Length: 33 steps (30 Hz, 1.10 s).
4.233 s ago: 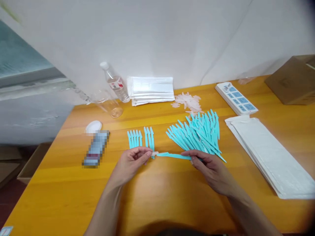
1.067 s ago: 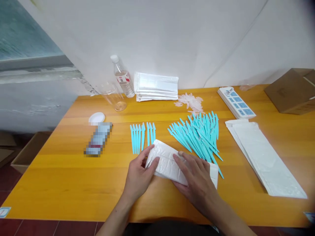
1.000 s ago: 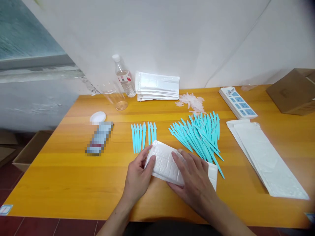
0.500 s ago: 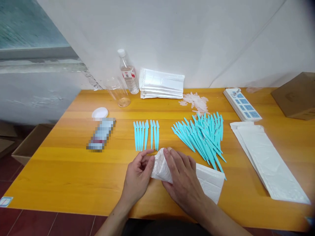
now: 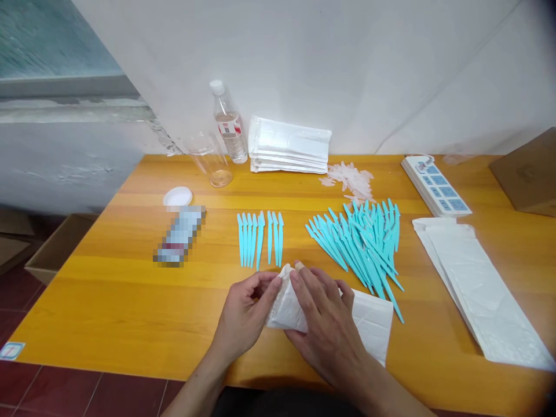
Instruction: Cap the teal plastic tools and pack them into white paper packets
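A white padded bag [image 5: 372, 324] lies slantwise at the table's front, its left end raised between my hands. My left hand [image 5: 248, 313] pinches the upper left corner of that end between thumb and fingers. Across the bag's middle lies my right hand [image 5: 325, 318], its fingers wrapped over the top and its thumb below. Beyond my hands stands a row of several turquoise plastic knives [image 5: 253, 240], laid side by side. A heaped pile of the same turquoise knives [image 5: 360, 243] is up and right of my right hand. Whether anything is inside the bag cannot be seen.
Behind are a clear jar [image 5: 212, 162], a water bottle [image 5: 231, 136], stacked white bags [image 5: 290, 145] and small pinkish pieces [image 5: 351, 178]. A white lid [image 5: 178, 197] and blurred phone [image 5: 180, 234] lie left; a power strip [image 5: 436, 185], white bags [image 5: 486, 289] and cardboard box [image 5: 530, 174] right.
My left thumb has moved slightly up and right along the bag's corner, and the bag's opening end looks more flattened. The view has shifted a little.
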Motion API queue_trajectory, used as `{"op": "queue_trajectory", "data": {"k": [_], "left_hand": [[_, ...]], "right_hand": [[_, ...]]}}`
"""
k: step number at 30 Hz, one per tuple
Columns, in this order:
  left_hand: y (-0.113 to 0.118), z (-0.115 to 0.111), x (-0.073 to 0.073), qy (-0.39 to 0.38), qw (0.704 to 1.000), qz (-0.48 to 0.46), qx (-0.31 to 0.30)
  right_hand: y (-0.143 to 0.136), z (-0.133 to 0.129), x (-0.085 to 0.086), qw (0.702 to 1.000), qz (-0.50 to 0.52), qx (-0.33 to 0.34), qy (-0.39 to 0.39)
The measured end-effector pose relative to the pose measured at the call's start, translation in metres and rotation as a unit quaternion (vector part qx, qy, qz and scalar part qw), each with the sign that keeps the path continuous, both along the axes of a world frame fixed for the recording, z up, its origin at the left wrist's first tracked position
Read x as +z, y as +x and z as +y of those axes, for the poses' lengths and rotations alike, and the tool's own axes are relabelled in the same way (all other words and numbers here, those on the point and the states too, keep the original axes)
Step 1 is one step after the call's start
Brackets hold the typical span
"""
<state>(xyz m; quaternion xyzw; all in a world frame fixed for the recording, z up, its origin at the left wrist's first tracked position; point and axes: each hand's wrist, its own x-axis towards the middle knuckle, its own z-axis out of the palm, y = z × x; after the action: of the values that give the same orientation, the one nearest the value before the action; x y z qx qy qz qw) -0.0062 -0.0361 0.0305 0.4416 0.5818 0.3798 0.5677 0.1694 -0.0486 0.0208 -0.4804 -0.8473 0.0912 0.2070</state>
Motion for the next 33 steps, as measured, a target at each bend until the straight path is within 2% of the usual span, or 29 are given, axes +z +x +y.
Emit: {"op": "queue_trajectory", "data": {"k": [3,11,17,21,23,24,25,27,29,31,33], "left_hand": [[-0.002,-0.002,0.001,-0.004,1.000,-0.019,-0.009],[-0.006,0.006,-0.010,-0.029,0.999,-0.024,0.021],[-0.005,0.007,-0.001,-0.016,0.998,-0.015,-0.056],[-0.018,0.017,0.002,-0.004,0.996,0.033,-0.083],[-0.030,0.032,0.001,0.016,0.993,0.103,-0.062],[-0.038,0.041,0.000,0.028,0.985,0.171,-0.029],[-0.045,0.052,-0.001,0.036,0.966,0.255,0.012],[-0.059,0.075,-0.005,0.032,0.903,0.423,0.073],[-0.069,0.094,-0.010,0.013,0.854,0.517,0.062],[-0.076,0.109,-0.016,0.000,0.850,0.526,0.025],[-0.081,0.116,-0.021,-0.017,0.873,0.487,0.006]], "right_hand": [[-0.002,0.000,0.003,1.000,0.004,-0.014,0.007],[0.000,0.004,0.007,0.998,0.020,0.003,-0.052],[-0.002,0.009,0.008,0.999,0.018,-0.003,-0.051],[-0.002,0.010,0.012,0.996,0.038,-0.008,-0.077],[-0.001,0.011,0.014,0.995,0.045,-0.018,-0.084],[0.000,0.012,0.016,0.995,0.050,-0.024,-0.084],[0.001,0.013,0.018,0.995,0.055,-0.032,-0.080],[0.004,0.014,0.022,0.994,0.068,-0.048,-0.070],[0.007,0.015,0.028,0.993,0.077,-0.061,-0.064],[0.010,0.014,0.034,0.992,0.090,-0.065,-0.063],[0.012,0.014,0.039,0.990,0.109,-0.070,-0.063]]}}
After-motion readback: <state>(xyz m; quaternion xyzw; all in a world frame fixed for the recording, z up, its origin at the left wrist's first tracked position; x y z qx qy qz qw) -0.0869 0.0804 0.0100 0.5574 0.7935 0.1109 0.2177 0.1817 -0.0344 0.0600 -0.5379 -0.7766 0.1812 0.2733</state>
